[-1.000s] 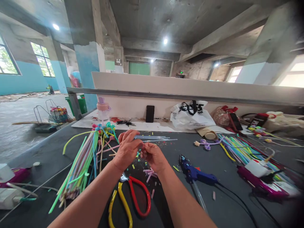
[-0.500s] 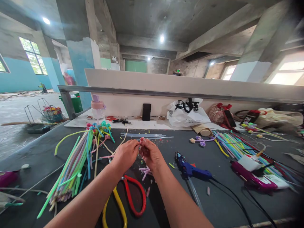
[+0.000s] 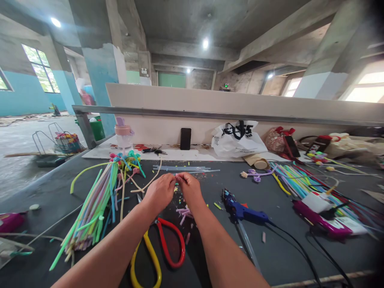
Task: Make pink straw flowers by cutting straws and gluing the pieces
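My left hand point(image 3: 160, 193) and my right hand point(image 3: 189, 189) meet fingertip to fingertip over the middle of the dark table. Both are closed in a pinch; whatever lies between the fingers is too small or too hidden to name. Below them rest scissors point(image 3: 171, 244) with one red and one yellow handle, their blades partly covered by my left forearm. Short lilac pipe cleaner pieces point(image 3: 185, 213) are scattered beneath my right hand. A bundle of pastel pipe cleaners point(image 3: 94, 204) lies left of my left hand. On the right is a blue glue gun point(image 3: 246, 212) with a clear stick in it.
Clear glue sticks point(image 3: 186, 169) lie beyond my hands. Along the back stand a phone point(image 3: 185, 139), a pink-lided bottle point(image 3: 123, 136) and a white bag point(image 3: 237, 140). More pipe cleaners point(image 3: 288, 178) and a purple power strip point(image 3: 321, 219) with cords occupy the right.
Both hands have turned, the right one now knuckles-up with its fingers tucked in; the fingertips stay together. The whole view has shifted slightly. The scissors and glue gun lie where they were.
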Demonstrator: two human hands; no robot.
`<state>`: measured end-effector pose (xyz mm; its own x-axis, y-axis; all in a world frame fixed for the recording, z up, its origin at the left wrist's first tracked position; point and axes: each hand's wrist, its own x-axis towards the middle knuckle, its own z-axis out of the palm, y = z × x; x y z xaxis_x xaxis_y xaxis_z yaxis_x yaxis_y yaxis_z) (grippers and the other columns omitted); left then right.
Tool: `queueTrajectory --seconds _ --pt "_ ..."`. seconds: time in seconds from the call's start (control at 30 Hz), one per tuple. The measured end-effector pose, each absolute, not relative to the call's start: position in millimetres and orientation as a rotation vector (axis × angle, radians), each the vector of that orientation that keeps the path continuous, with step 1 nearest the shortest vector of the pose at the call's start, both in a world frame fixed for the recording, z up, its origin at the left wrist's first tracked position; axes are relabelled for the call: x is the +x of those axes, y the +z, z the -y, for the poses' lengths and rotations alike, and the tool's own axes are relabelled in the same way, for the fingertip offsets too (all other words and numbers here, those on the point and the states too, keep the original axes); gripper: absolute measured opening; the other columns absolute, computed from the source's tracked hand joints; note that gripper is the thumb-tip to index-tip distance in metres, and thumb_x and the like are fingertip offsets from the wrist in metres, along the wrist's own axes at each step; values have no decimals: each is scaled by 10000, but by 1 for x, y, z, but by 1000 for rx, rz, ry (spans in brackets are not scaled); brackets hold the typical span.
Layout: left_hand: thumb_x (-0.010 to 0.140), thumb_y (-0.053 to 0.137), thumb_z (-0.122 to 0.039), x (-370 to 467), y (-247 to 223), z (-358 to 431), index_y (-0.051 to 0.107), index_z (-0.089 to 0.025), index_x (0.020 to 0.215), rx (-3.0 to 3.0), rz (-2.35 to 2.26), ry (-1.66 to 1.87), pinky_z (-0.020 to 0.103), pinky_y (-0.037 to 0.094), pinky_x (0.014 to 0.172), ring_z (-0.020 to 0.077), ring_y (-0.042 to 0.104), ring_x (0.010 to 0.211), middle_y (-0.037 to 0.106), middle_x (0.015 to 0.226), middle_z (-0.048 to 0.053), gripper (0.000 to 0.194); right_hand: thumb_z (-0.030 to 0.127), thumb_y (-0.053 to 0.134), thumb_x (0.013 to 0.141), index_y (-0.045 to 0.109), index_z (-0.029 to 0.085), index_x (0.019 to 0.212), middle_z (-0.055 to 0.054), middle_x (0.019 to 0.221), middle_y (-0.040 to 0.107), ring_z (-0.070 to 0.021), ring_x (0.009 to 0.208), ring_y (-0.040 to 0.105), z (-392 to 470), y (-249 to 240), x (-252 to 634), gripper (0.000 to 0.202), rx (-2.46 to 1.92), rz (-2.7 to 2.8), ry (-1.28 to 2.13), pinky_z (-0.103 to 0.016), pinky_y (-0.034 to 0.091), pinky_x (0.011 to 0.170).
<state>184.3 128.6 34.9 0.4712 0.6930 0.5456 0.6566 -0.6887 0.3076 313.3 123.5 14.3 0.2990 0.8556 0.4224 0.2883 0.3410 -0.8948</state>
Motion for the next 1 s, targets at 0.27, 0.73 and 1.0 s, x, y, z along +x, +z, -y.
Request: queueTrajectory --seconds 0.27,0.73,1.0 --pt "878 306 -201 182 30 -133 498 -200 769 2653 -1274 974 275 375 657 171 550 727 593 786 42 221 300 543 736 647 210 727 12 681 641 -152 644 552 -122 14 312 138 -1286 1376 478 -252 408 591" --pt "861 359 -210 179 31 -137 520 -190 806 2594 -1376 877 285 384 680 186 572 781 622 821 53 171 188 530 778 601 199 642 -8 672 607 -139 670 526 -124 13 313 153 -1312 1650 302 -228 373 632" --pt "852 386 -212 178 33 -137 543 -186 810 2584 -1335 860 279 400 676 183 581 781 634 819 50 165 137 478 779 526 194 594 -8 628 548 -143 640 481 -125 8 313 200 -1345 1669 296 -235 337 606"
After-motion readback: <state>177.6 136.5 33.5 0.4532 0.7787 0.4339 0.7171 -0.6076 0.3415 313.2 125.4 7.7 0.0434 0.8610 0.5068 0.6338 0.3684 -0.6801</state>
